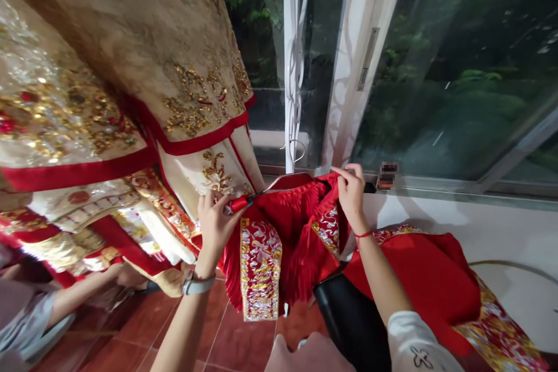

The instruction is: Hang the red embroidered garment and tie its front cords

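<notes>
Warm indoor light, dark window (457,70) perhaps reflecting; edges warped, corners soft.

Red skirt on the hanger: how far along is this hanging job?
Done: cream and gold robes already hang at the left. In hand: the left hand grips the hanger at its clip, and the right hand pinches the far end of the red skirt. Left: another red garment lies draped at the right, not yet on a hanger.

Most of hanger (271,186) hidden under red garment (296,226); cream gown (131,40) cut off top & left. small item (387,175) on sill (457,192) blurred, unreadable. other person (26,314) cropped btm-left.
</notes>
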A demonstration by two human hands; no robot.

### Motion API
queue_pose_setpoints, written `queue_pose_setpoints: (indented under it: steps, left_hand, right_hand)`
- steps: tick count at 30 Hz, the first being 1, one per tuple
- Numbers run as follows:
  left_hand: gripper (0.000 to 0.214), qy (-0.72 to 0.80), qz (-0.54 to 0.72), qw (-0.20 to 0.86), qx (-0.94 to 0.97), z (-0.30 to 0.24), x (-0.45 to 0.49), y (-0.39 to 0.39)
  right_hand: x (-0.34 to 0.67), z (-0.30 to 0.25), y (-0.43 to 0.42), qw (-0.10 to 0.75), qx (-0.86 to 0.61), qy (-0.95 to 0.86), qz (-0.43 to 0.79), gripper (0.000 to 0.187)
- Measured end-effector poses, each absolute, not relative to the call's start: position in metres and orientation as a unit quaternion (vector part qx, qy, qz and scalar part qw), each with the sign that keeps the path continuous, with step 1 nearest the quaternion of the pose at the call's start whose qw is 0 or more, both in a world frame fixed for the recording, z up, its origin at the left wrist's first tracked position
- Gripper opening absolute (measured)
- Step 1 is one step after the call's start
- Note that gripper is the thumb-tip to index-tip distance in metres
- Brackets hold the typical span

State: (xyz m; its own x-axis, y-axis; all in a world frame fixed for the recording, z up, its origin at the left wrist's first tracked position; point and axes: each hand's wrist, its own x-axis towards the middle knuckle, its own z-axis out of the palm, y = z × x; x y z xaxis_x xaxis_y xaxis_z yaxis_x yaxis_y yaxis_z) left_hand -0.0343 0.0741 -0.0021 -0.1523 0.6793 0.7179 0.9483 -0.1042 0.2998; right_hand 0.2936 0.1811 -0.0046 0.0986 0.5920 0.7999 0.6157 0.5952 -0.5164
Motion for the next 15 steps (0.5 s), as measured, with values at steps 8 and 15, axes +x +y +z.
queue_pose_setpoints:
  steps: [8, 15]
  left_hand:
    - [0.042, -0.722, -0.308, 0.254, -0.566, -0.024, 0.023, 0.073]
    - [0.060, -0.667, -0.330, 0.104, -0.660, -0.019, -0.005, 0.088]
  right_hand:
    - [0.253, -0.006, 0.190, 0.495, -0.380, -0.778, 0.077, 0.057]
    - [0.270, -0.010, 0.196, 0.429, -0.452, -0.781, 0.037, 0.058]
